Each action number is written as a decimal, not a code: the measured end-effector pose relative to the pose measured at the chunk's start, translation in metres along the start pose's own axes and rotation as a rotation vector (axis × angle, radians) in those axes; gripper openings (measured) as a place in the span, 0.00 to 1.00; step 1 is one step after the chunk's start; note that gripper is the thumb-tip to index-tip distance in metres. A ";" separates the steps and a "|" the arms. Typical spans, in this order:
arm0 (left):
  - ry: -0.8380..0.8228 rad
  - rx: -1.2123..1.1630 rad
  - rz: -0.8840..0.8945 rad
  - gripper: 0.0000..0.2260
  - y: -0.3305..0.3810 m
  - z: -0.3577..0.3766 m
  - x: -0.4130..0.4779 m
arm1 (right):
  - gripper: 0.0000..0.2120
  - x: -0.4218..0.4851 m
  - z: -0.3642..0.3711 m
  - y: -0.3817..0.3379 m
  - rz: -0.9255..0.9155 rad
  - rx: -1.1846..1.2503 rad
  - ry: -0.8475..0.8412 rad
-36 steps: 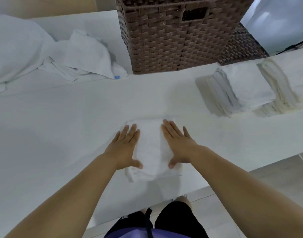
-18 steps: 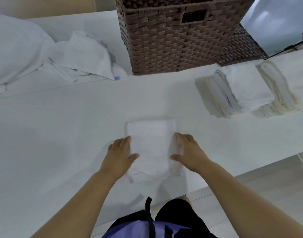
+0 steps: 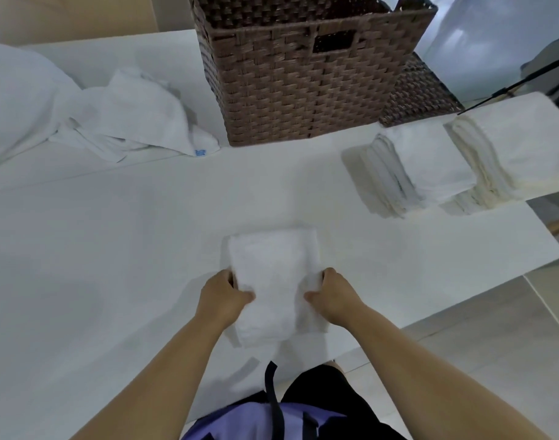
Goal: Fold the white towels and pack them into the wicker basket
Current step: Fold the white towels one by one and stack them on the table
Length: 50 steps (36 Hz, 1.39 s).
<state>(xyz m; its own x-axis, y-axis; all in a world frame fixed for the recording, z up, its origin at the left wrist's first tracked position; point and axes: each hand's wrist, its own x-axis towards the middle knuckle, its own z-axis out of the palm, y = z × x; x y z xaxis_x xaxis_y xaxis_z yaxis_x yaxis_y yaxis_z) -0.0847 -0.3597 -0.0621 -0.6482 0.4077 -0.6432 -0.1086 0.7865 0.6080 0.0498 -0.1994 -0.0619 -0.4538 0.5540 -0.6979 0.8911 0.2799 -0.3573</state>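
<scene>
A folded towel (image 3: pixel 273 287) lies on the white table (image 3: pixel 113 249), in front of the brown basket (image 3: pixel 306 81). The left hand (image 3: pixel 222 298) grips its left edge and the right hand (image 3: pixel 333 295) grips its right edge, thumbs on top. Right of the basket sit stacks of folded towels (image 3: pixel 430 166); left of it, a loose heap of towels (image 3: pixel 135 119).
</scene>
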 end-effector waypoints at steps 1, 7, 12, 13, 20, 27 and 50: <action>-0.008 -0.016 0.005 0.12 0.001 0.000 0.000 | 0.23 0.000 -0.002 0.001 0.006 0.015 0.005; -0.050 -0.146 0.058 0.14 0.021 0.003 -0.001 | 0.12 -0.006 -0.020 0.007 0.015 0.145 0.060; -0.010 -0.199 0.188 0.23 0.044 0.008 -0.003 | 0.15 -0.010 -0.050 0.009 -0.050 0.151 0.149; -0.012 -0.205 0.220 0.23 0.051 0.009 -0.004 | 0.16 -0.011 -0.057 0.009 -0.074 0.151 0.174; -0.011 -0.195 0.383 0.16 0.114 0.011 -0.006 | 0.20 -0.013 -0.121 0.013 -0.284 0.122 0.338; 0.040 -0.276 0.503 0.17 0.196 0.032 -0.001 | 0.22 -0.003 -0.211 0.029 -0.444 0.067 0.554; -0.031 0.087 0.399 0.09 0.318 0.141 0.051 | 0.17 0.091 -0.372 0.076 -0.276 -0.555 0.306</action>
<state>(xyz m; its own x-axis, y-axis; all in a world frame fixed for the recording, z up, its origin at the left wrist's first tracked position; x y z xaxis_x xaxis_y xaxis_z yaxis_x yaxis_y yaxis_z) -0.0462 -0.0238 0.0330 -0.6030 0.7016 -0.3796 0.2116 0.5995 0.7719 0.0768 0.1636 0.0782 -0.7159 0.5783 -0.3912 0.6496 0.7571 -0.0695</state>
